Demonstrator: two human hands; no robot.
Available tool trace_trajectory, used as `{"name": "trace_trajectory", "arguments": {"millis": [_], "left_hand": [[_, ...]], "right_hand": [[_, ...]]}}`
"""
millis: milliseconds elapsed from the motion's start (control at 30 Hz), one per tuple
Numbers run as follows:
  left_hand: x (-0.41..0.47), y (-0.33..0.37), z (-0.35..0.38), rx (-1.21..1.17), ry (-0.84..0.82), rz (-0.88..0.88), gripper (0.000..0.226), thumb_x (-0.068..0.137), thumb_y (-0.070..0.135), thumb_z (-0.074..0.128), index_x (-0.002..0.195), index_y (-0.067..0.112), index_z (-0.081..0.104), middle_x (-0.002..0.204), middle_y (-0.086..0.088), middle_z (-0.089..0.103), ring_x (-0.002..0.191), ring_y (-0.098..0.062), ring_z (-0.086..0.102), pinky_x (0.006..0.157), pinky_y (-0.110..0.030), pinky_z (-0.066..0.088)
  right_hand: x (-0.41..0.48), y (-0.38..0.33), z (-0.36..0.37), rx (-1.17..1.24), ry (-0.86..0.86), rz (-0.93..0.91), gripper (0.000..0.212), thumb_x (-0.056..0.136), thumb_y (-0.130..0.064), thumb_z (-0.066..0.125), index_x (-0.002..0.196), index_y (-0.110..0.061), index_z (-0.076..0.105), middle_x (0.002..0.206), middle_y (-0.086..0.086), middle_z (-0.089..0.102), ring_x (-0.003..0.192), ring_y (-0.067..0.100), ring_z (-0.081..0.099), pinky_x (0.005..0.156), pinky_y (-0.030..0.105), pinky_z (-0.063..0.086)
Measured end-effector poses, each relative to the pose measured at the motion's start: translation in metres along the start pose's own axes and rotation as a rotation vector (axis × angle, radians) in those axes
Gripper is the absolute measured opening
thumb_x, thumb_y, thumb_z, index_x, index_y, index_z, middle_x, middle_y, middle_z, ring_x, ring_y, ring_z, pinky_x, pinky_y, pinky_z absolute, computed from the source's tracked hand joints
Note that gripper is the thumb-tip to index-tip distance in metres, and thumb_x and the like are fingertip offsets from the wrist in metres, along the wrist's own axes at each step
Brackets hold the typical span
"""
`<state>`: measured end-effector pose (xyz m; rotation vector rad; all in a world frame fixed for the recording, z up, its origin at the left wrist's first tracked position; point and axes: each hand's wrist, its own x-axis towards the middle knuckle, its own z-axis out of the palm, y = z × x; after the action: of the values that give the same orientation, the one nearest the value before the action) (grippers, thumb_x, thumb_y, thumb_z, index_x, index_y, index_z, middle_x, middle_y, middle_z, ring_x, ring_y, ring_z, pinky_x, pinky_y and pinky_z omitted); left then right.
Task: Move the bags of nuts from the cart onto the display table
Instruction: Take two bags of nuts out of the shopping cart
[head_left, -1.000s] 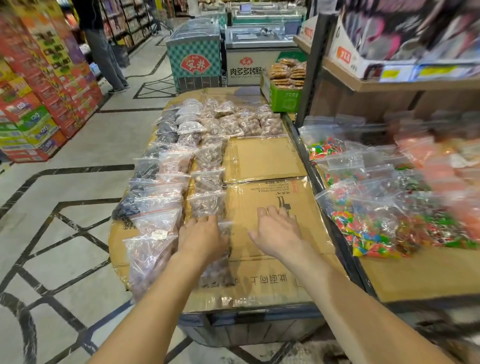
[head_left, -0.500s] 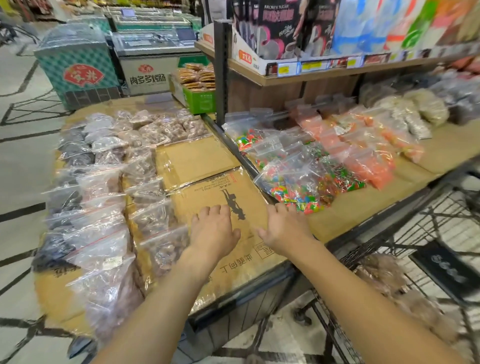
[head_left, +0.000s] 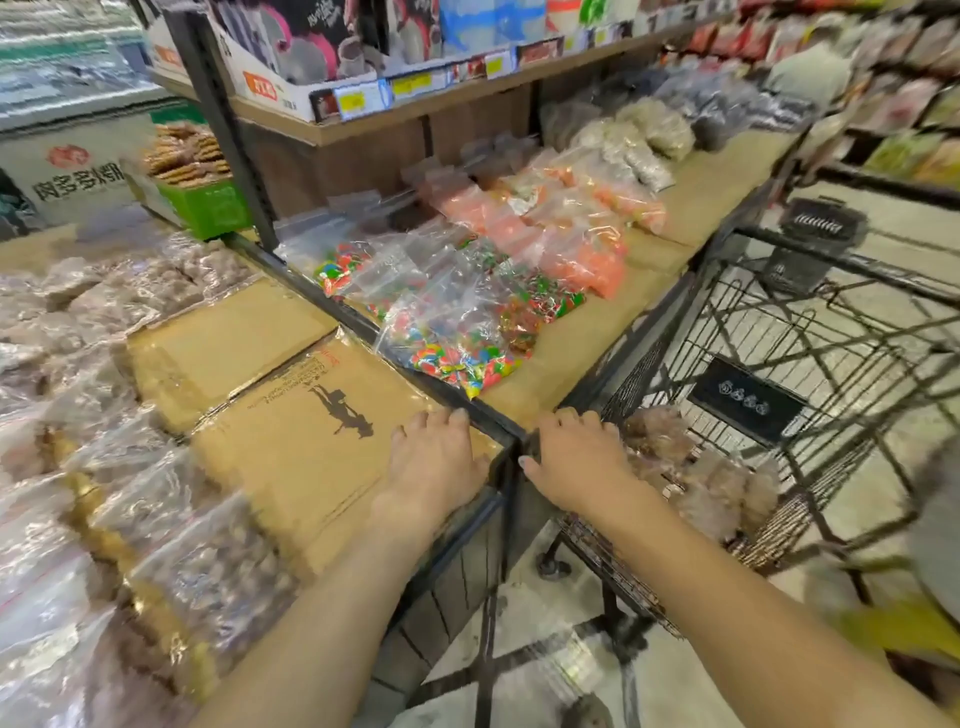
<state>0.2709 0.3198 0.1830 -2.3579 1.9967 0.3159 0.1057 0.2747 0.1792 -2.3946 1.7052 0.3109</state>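
Clear bags of nuts (head_left: 78, 467) lie in rows on the cardboard-covered display table (head_left: 311, 457) at the left. More bags of brown nuts (head_left: 711, 483) lie in the black wire cart (head_left: 810, 364) at the right. My left hand (head_left: 436, 462) is over the table's near right corner, fingers relaxed, holding nothing. My right hand (head_left: 571, 462) is just past that corner, at the cart's near edge and beside the bags in it, also empty.
A second table (head_left: 691, 208) behind the corner carries bags of coloured candy (head_left: 457, 332), orange snacks (head_left: 582, 249) and grey goods. A black shelf post (head_left: 223, 124) rises by it, with boxed goods above. A green crate of biscuits (head_left: 197, 176) stands at the back.
The view has swung right, from the table's nut rows to the cart. Both hands have left the middle of the cardboard and moved right to the table's corner, still empty.
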Motion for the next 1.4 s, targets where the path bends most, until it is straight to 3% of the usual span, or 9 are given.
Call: {"name": "trace_trajectory", "arguments": {"millis": [200, 500, 867, 967, 1100, 1200, 1300, 1333, 1400], "left_hand": [[0.043, 0.078, 0.004, 0.067, -0.049, 0.092, 0.064, 0.103, 0.052, 0.050, 0.155, 0.016, 0.040, 0.156, -0.009, 0.049, 0.146, -0.034, 0.040, 0.117, -0.050, 0.036], [0.091, 0.174, 0.032, 0.128, -0.129, 0.202, 0.069, 0.103, 0.053, 0.051, 0.158, 0.014, 0.036, 0.159, -0.010, 0.046, 0.147, -0.036, 0.039, 0.118, -0.052, 0.036], [0.148, 0.234, 0.062, 0.138, -0.239, 0.310, 0.068, 0.102, 0.052, 0.053, 0.157, 0.014, 0.038, 0.158, -0.009, 0.047, 0.147, -0.035, 0.039, 0.118, -0.052, 0.035], [0.172, 0.245, 0.075, 0.154, -0.262, 0.343, 0.069, 0.102, 0.051, 0.054, 0.158, 0.014, 0.037, 0.159, -0.008, 0.046, 0.148, -0.033, 0.039, 0.119, -0.051, 0.034], [0.213, 0.264, 0.093, 0.192, -0.315, 0.411, 0.070, 0.102, 0.050, 0.054, 0.159, 0.015, 0.036, 0.160, -0.007, 0.045, 0.148, -0.033, 0.038, 0.120, -0.053, 0.034], [0.243, 0.281, 0.103, 0.214, -0.331, 0.491, 0.066, 0.103, 0.050, 0.052, 0.157, 0.015, 0.037, 0.157, -0.009, 0.047, 0.145, -0.034, 0.041, 0.118, -0.053, 0.036], [0.267, 0.296, 0.112, 0.225, -0.370, 0.547, 0.062, 0.103, 0.052, 0.050, 0.152, 0.015, 0.043, 0.154, -0.009, 0.050, 0.142, -0.034, 0.044, 0.115, -0.051, 0.037], [0.273, 0.301, 0.116, 0.233, -0.387, 0.560, 0.061, 0.102, 0.052, 0.049, 0.150, 0.015, 0.044, 0.153, -0.009, 0.051, 0.142, -0.034, 0.044, 0.114, -0.050, 0.038], [0.285, 0.309, 0.126, 0.245, -0.427, 0.583, 0.058, 0.102, 0.050, 0.049, 0.149, 0.016, 0.045, 0.152, -0.009, 0.052, 0.141, -0.034, 0.045, 0.114, -0.050, 0.038]], "right_hand": [[0.017, 0.081, 0.009, 0.066, 0.009, 0.094, 0.067, 0.105, -0.057, 0.045, 0.156, -0.013, 0.038, 0.153, 0.014, 0.046, 0.141, 0.039, 0.042, 0.113, 0.054, 0.039], [0.033, 0.182, 0.038, 0.174, -0.023, 0.205, 0.062, 0.103, -0.054, 0.050, 0.150, -0.014, 0.046, 0.148, 0.012, 0.052, 0.139, 0.034, 0.048, 0.116, 0.055, 0.041], [0.055, 0.241, 0.056, 0.275, -0.118, 0.321, 0.062, 0.104, -0.050, 0.054, 0.154, -0.015, 0.043, 0.153, 0.012, 0.049, 0.144, 0.032, 0.045, 0.120, 0.052, 0.041], [0.068, 0.253, 0.062, 0.286, -0.136, 0.354, 0.050, 0.105, -0.046, 0.054, 0.145, -0.016, 0.050, 0.146, 0.012, 0.053, 0.132, 0.029, 0.055, 0.111, 0.047, 0.048], [0.092, 0.273, 0.067, 0.327, -0.174, 0.421, 0.056, 0.101, -0.046, 0.062, 0.146, -0.015, 0.051, 0.147, 0.010, 0.053, 0.130, 0.029, 0.057, 0.112, 0.049, 0.046], [0.113, 0.287, 0.066, 0.349, -0.226, 0.484, 0.065, 0.103, -0.046, 0.058, 0.156, -0.013, 0.039, 0.156, 0.014, 0.047, 0.144, 0.036, 0.047, 0.120, 0.055, 0.036], [0.132, 0.300, 0.068, 0.376, -0.265, 0.543, 0.073, 0.105, -0.047, 0.054, 0.164, -0.015, 0.026, 0.171, 0.018, 0.024, 0.158, 0.040, 0.025, 0.127, 0.058, 0.020], [0.137, 0.304, 0.072, 0.387, -0.267, 0.556, 0.073, 0.106, -0.048, 0.053, 0.165, -0.015, 0.025, 0.173, 0.018, 0.019, 0.160, 0.039, 0.019, 0.128, 0.058, 0.017], [0.145, 0.313, 0.084, 0.397, -0.284, 0.581, 0.068, 0.106, -0.048, 0.050, 0.162, -0.013, 0.032, 0.171, 0.019, 0.025, 0.158, 0.039, 0.024, 0.127, 0.059, 0.020]]}}
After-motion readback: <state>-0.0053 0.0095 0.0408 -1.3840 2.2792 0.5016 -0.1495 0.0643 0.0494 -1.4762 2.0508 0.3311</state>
